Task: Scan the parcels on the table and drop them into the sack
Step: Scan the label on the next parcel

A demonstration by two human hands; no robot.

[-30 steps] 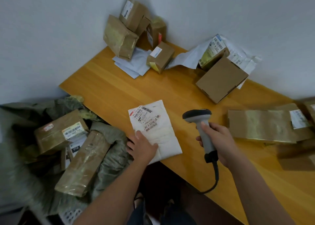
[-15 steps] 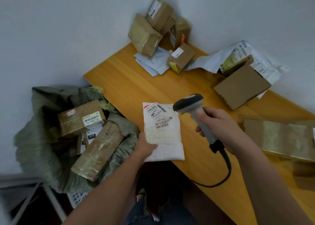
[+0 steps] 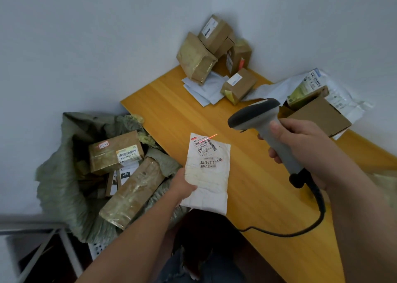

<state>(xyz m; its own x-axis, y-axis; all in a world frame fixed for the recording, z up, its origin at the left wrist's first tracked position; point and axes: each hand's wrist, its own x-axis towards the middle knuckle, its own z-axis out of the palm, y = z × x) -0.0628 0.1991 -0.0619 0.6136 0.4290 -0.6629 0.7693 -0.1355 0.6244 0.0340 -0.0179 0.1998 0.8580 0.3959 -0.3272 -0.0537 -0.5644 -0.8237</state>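
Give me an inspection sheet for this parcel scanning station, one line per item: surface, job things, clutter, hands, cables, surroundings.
Surface: orange wooden table, set into a wall corner.
Job's things: white soft parcel held up over the table's near edge, red scan line across its top label; grey scanner aimed at it; green sack beside the table, holding taped brown parcels.
Clutter: brown boxes piled in the far corner; white mailers; cardboard box at the right.
Hands: left hand grips the white parcel; right hand grips the scanner handle.
Cables: black scanner cable loops over the table edge.
Surroundings: plain white walls; metal frame at lower left.
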